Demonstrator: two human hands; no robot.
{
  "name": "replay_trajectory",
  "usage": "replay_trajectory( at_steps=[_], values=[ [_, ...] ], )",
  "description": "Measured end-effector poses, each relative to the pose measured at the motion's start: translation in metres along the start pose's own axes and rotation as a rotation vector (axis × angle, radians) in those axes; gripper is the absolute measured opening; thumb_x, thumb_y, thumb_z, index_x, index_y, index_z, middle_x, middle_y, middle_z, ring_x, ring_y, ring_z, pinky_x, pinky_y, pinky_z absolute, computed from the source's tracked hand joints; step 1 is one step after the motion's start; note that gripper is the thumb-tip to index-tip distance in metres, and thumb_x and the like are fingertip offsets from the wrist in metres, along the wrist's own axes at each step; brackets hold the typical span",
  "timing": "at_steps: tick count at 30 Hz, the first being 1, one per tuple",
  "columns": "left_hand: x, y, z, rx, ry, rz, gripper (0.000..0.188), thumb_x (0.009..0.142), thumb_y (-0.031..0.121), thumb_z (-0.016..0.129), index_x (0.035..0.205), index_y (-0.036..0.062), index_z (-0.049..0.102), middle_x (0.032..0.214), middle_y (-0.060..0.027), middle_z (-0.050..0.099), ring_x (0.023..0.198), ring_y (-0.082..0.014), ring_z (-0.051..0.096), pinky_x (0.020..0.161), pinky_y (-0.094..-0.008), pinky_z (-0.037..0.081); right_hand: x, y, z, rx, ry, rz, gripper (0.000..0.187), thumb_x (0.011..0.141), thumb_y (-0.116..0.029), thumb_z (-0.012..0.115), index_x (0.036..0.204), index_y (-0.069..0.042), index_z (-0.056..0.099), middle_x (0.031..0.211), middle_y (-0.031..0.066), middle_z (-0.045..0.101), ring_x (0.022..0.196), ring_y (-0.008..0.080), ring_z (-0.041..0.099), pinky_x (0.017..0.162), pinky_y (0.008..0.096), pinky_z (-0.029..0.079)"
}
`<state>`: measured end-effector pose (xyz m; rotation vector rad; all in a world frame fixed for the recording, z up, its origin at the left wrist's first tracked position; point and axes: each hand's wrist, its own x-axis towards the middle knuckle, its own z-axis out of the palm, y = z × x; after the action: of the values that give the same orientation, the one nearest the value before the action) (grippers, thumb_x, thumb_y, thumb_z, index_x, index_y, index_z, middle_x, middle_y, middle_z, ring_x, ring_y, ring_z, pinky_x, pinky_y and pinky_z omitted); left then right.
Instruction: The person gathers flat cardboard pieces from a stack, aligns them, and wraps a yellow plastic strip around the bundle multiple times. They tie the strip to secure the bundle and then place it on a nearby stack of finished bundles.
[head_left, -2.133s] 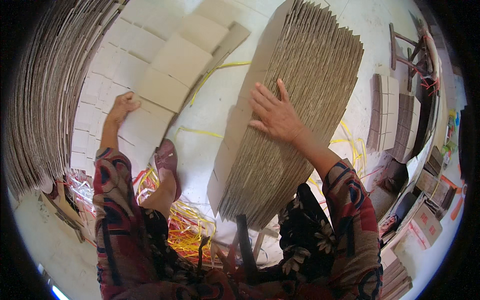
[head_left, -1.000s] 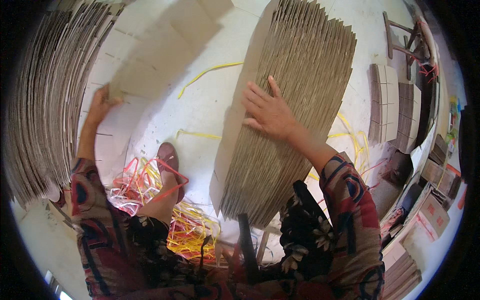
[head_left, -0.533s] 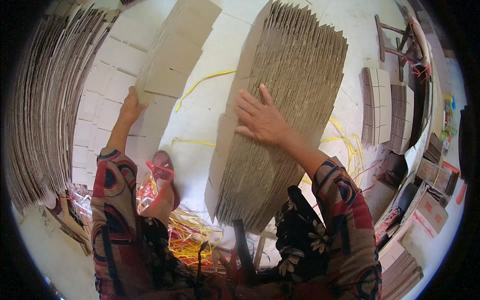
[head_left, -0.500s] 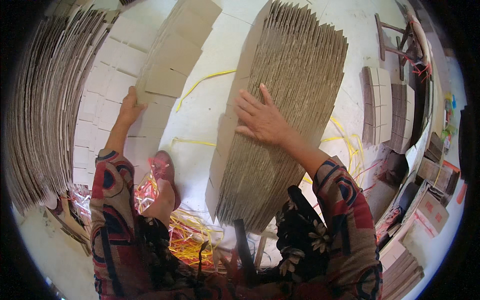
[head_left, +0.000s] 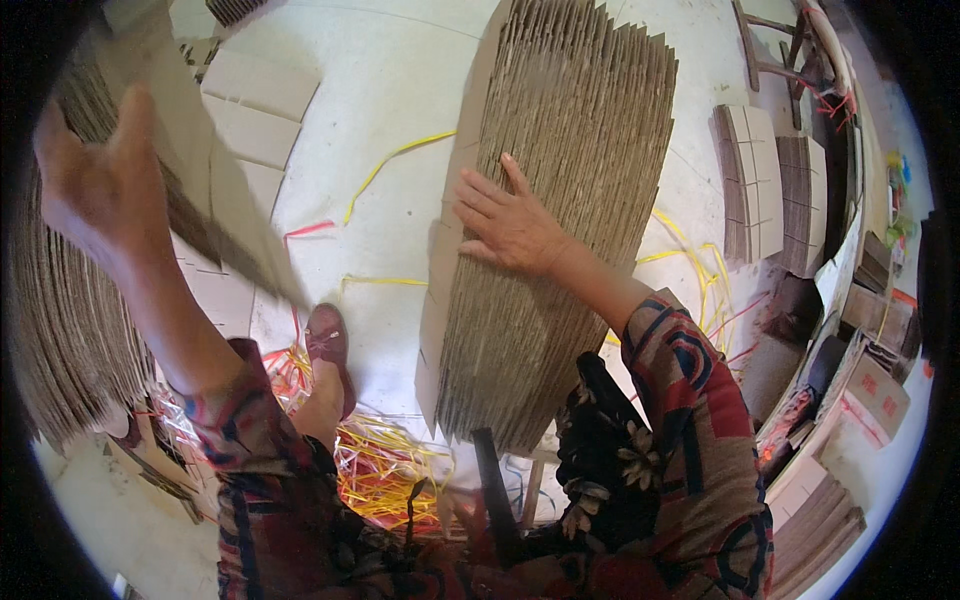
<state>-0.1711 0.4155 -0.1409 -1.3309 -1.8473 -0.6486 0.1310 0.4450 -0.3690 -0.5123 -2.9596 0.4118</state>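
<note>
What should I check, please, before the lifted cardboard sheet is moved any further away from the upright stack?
1. Left hand grips the cardboard sheet: ok, though the sheet is blurred.
2. Right hand lies flat on the upright stack: ok.
3. Stack edges aligned: not ok, the top edges look uneven.
4. Floor free of trip hazards: not ok, yellow and red straps lie by the foot.
5. Only one sheet lifted: cannot tell.
</note>
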Motion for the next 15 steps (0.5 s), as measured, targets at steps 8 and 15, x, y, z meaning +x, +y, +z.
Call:
replay_trajectory(
  at_steps=[8,15],
  values=[
    [-0.176,0.092,0.016,-0.618,-0.865,-0.26,0.046,0.068,0.003,0.059,0.113,-0.0051,0.05,0.103,-0.0279,0.056,0.095,-0.0444,0.055,0.081,-0.0445,0.046,0.002,0.0,0.001,0.032,0.032,-0.024,0.056,0.088,-0.047,0.046,0.121,-0.002,0.048,0.127,0.0134,0.046,0.132,0.0261,0.03,0.108,0.0594,0.005],
    [-0.236,0.127,0.024,-0.605,-1.064,-0.207,0.048,0.07,0.001,0.058,0.114,-0.0006,0.04,0.093,-0.0224,0.053,0.082,-0.0416,0.056,0.068,-0.0469,0.047,-0.003,0.002,0.0,0.096,0.094,0.028,0.069,0.077,-0.043,0.063,0.127,-0.001,0.042,0.127,0.0149,0.046,0.129,0.0269,0.035,0.109,0.0581,0.008]
  ],
)
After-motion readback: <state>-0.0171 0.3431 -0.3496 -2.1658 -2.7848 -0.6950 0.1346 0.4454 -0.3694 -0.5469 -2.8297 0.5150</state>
